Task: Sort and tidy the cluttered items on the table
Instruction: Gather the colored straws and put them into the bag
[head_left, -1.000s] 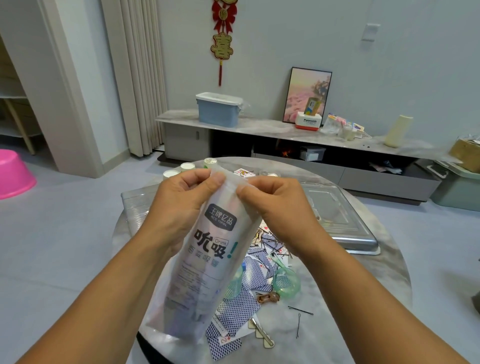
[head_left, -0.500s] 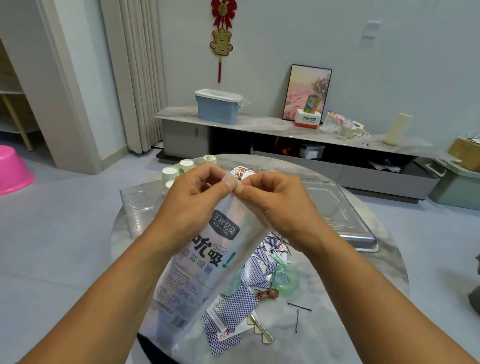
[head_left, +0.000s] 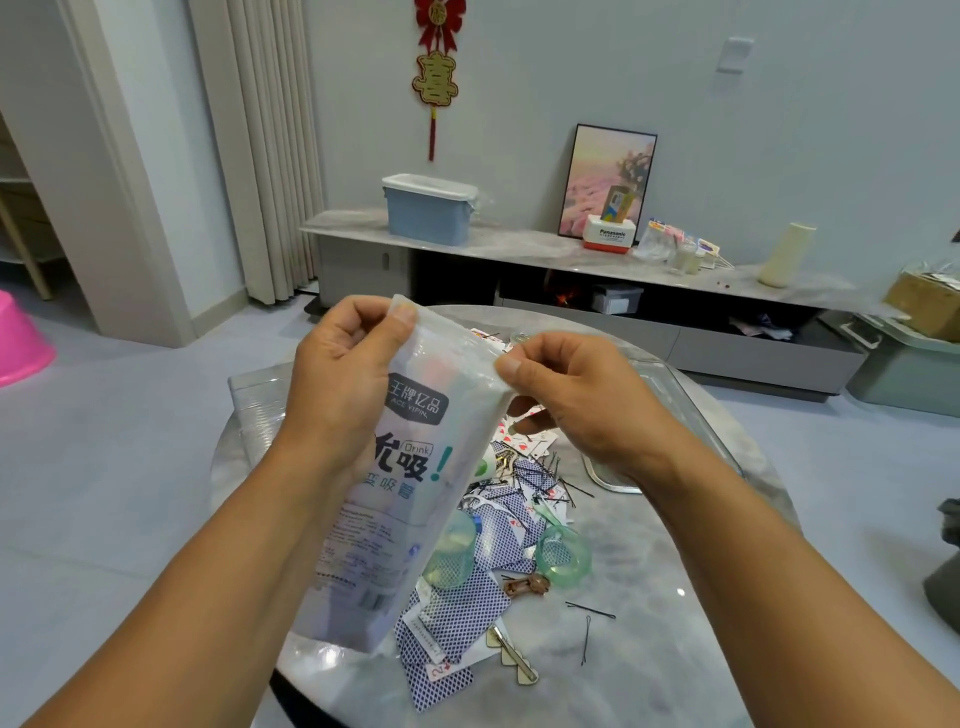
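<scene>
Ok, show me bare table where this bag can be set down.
Bare marble lies on the table right of the two hairpins, up to the right forearm. The middle is crowded: playing cards, green rings, keys.

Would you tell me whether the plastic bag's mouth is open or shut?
Open: left hand and right hand pinch opposite edges of the plastic bag, spreading its mouth.

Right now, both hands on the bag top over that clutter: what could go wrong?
1. The translucent printed plastic bag hangs from pinches at its top corners only, left hand and right hand; if either grip slips, it may drop.
2. Its bottom edge hangs just above the blue-backed playing cards and green clear cup, so a swing might scatter or tip them.
</scene>
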